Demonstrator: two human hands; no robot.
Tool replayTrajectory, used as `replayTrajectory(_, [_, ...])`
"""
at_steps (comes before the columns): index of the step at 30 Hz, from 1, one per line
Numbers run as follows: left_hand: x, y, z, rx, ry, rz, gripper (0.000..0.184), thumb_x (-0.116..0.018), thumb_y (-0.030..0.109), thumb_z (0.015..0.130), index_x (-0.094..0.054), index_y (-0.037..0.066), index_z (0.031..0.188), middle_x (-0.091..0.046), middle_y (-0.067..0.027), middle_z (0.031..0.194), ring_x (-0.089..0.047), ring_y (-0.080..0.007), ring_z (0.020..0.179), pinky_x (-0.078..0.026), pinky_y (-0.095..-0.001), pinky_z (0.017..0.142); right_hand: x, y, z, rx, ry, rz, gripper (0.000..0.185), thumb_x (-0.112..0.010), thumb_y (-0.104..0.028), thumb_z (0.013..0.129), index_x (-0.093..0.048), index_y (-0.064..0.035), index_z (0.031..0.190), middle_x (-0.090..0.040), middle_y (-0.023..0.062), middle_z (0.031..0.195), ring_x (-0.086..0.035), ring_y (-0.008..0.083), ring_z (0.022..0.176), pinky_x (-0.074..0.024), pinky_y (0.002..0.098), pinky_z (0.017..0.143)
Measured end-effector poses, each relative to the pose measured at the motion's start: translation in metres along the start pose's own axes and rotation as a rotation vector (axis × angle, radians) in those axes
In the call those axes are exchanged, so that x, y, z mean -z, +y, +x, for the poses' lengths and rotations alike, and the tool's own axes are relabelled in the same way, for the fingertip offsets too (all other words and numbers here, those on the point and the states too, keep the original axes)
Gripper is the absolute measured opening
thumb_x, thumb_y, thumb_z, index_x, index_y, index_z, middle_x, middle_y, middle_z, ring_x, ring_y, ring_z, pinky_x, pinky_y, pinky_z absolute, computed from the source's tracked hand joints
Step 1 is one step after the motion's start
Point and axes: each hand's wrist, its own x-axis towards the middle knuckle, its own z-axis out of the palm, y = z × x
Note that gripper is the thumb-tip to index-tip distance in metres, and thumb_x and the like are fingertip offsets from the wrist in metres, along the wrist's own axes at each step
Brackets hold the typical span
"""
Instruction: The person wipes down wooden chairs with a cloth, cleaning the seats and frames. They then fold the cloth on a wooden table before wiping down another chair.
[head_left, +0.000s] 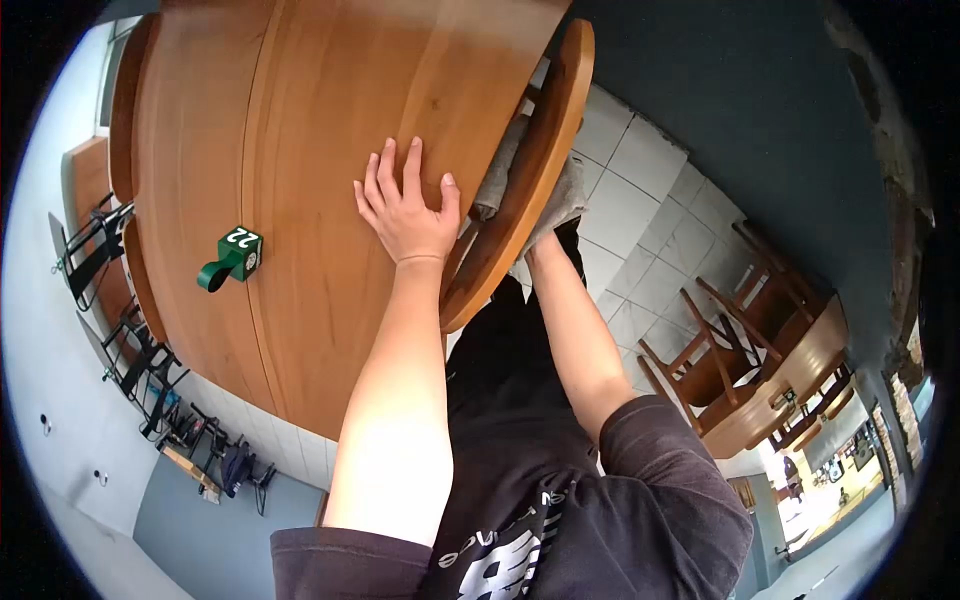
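My left hand (405, 215) lies flat on the wooden table (330, 90), fingers spread, holding nothing. Beside it, a wooden chair's curved backrest (545, 150) stands along the table edge. On the far side of that backrest, my right hand (542, 247) is at a grey cloth (568, 195), which covers its fingers. More grey fabric shows between the backrest and the table; whether it is the same piece I cannot tell. A green number block (240, 252) marked 22, with a looped strap, sits on the tabletop left of my left hand.
Pale floor tiles (625, 215) and a dark wall (720, 90) lie to the right. Another wooden table (790, 375) with chairs stands beyond. More chair backs (122, 110) line the table's left side, with black metal-framed items (140, 370) farther off.
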Motion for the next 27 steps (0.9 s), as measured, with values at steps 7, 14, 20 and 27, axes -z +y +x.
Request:
replayTrajectory(7, [-0.005,-0.002,0.0,-0.046,0.041,0.014,0.055,-0.061,0.041,0.087,-0.055,0.026,0.14,-0.044,-0.0044,0.15,-0.036,-0.0292,0.141,-0.022,-0.0575,0.118,0.018,0.003,0.006,-0.009,0.1,0.118,0.042,-0.057,-0.035,0.102,-0.054,-0.0078,0.134,-0.064,0.0064,0.118,-0.065,0.019,0.102,-0.0569,0.0334,0.087])
replayTrajectory(14, [-0.005,0.001,0.003,-0.022,0.03,0.013,0.054,-0.06,0.043,0.089,-0.055,0.025,0.14,-0.042,-0.0044,0.151,-0.035,-0.0289,0.142,-0.02,-0.0559,0.119,0.08,-0.034,-0.016,0.163,-0.01,0.079,0.047,-0.055,-0.034,0.103,-0.05,-0.0073,0.142,-0.061,0.0081,0.129,-0.062,0.0197,0.115,-0.0541,0.0336,0.094])
replayTrajectory(20, [-0.004,-0.001,0.001,-0.03,0.027,0.006,0.053,-0.06,0.044,0.09,-0.055,0.025,0.14,-0.042,-0.0041,0.151,-0.034,-0.0288,0.142,-0.02,-0.0556,0.119,0.191,-0.094,-0.032,0.193,-0.248,0.196,0.049,-0.052,-0.031,0.104,-0.045,-0.0061,0.145,-0.058,0.0111,0.134,-0.058,0.0251,0.122,-0.0508,0.0394,0.102])
replayTrajectory(27, [-0.006,-0.001,0.0,-0.029,0.022,0.027,0.053,-0.06,0.044,0.091,-0.054,0.026,0.141,-0.041,-0.0037,0.151,-0.033,-0.0281,0.143,-0.019,-0.0547,0.12,0.238,-0.168,-0.068,-0.067,-0.619,0.32,0.051,-0.057,-0.033,0.101,-0.045,-0.0107,0.145,-0.056,0.0082,0.134,-0.057,0.0238,0.116,-0.0477,0.0353,0.098])
